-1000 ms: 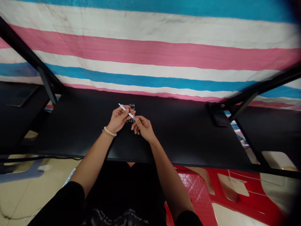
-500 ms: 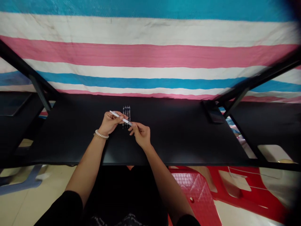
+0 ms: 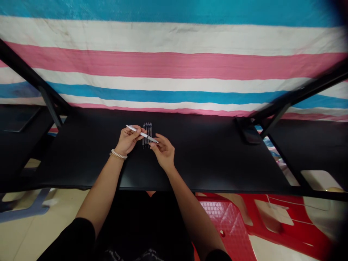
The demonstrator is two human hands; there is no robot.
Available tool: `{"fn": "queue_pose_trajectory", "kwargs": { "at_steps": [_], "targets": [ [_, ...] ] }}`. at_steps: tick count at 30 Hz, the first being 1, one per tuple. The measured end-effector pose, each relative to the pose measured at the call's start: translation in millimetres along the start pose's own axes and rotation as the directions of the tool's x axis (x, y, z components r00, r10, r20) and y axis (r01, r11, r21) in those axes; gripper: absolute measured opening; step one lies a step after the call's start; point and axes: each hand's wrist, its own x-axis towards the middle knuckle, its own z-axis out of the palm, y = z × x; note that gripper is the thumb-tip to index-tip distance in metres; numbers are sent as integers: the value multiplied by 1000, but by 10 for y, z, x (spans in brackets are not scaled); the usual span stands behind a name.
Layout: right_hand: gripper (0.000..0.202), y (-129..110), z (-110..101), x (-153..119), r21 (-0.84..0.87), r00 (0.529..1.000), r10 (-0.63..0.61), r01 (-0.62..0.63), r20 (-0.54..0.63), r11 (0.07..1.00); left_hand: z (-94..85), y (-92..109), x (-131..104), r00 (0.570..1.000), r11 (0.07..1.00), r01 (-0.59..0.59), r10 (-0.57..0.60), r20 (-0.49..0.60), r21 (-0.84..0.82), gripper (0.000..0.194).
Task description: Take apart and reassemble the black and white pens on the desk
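Note:
My left hand (image 3: 128,139), wearing a pale beaded bracelet, pinches a white pen (image 3: 144,135) with a grey grip section between thumb and fingers. The pen slants down to the right, and its pointed tip reaches into the gap of my right hand (image 3: 164,152). That hand has its thumb and fingers apart around the tip; whether a finger touches it I cannot tell. Beneath the white pen, several clear pens (image 3: 148,126) with dark parts lie side by side on the black table (image 3: 206,156), partly covered by the hands.
A dark phone-like slab (image 3: 251,136) lies at the table's right end by a black slanted post (image 3: 304,90). A striped sheet (image 3: 174,65) hangs behind. Red plastic stools (image 3: 225,221) stand below right. Another dark flat panel (image 3: 20,121) is at far left.
My right hand has loosened from the pen's tip end, its fingers spreading apart, and the grey grip and tip now show. The left hand keeps its hold.

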Motion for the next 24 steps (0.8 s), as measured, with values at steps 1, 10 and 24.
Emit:
{"fn": "queue_pose_trajectory", "kwargs": {
  "at_steps": [1, 10, 24],
  "targets": [
    [41, -1, 0, 8, 11, 1000, 31, -31, 2, 999, 3, -8, 1, 1000, 1000, 2, -2, 1, 4, 35],
    [42, 9, -1, 51, -5, 998, 58, -58, -25, 998, 19, -51, 14, 1000, 1000, 0, 1, -28, 28, 37],
    [42, -9, -17, 94, 42, 1000, 13, -13, 0, 999, 43, -38, 16, 1000, 1000, -9, 9, -28, 24, 36]
  ]
}}
